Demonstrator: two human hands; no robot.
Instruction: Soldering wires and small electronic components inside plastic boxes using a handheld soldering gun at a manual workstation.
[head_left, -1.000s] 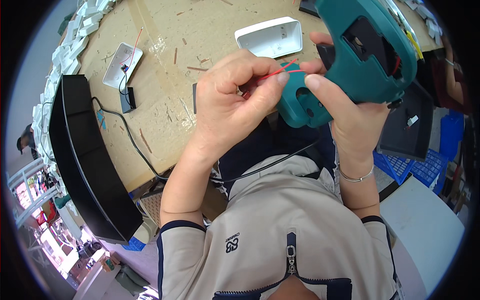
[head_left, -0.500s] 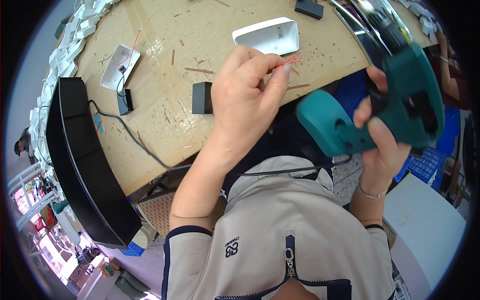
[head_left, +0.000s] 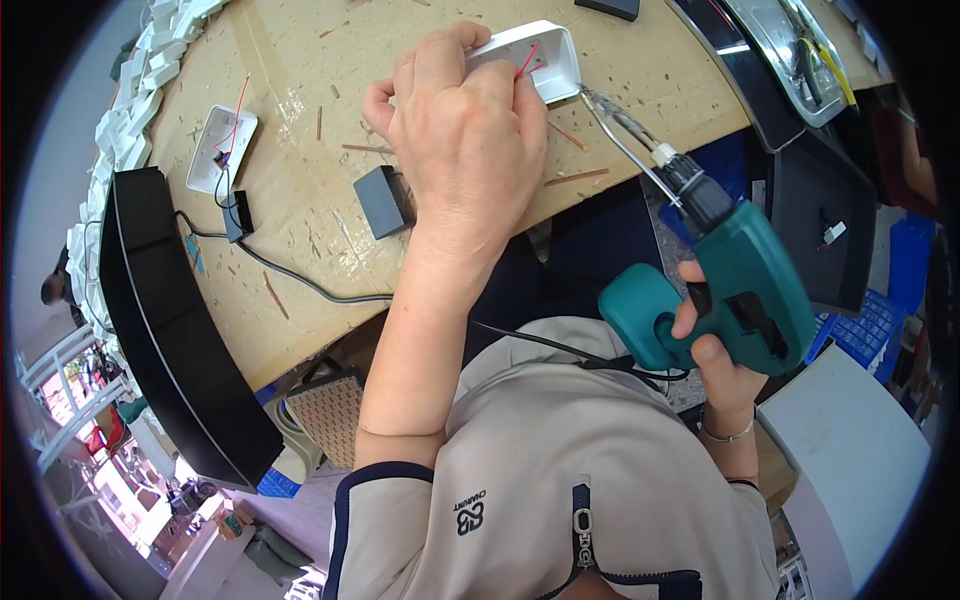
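Observation:
My left hand (head_left: pixel 460 140) reaches over a white plastic case (head_left: pixel 563 62) at the back of the table. Its thumb and forefinger are closed on thin red wires (head_left: pixel 530 58), whose ends stick out above the case's inside. A small black box (head_left: pixel 382 202) lies beside the wrist. My right hand (head_left: pixel 728 378) grips the handle of a green soldering gun (head_left: pixel 770 285). The gun's slim metal tip and curved feed tube (head_left: pixel 628 140) point up-left, the end close to the case's near right corner; whether they touch I cannot tell.
A second white case (head_left: pixel 208 150) with red wire and a wired black box (head_left: pixel 237 217) sits left. A long black housing (head_left: pixel 170 320) borders the left side, near piled white parts (head_left: pixel 150 75). Brown scraps dot the table. A clear tray (head_left: pixel 790 60) holds tools far right.
My left hand has moved up and away to the white case with the wires. The soldering gun has swung from sideways-on to pointing up-left, its tip now beside the case.

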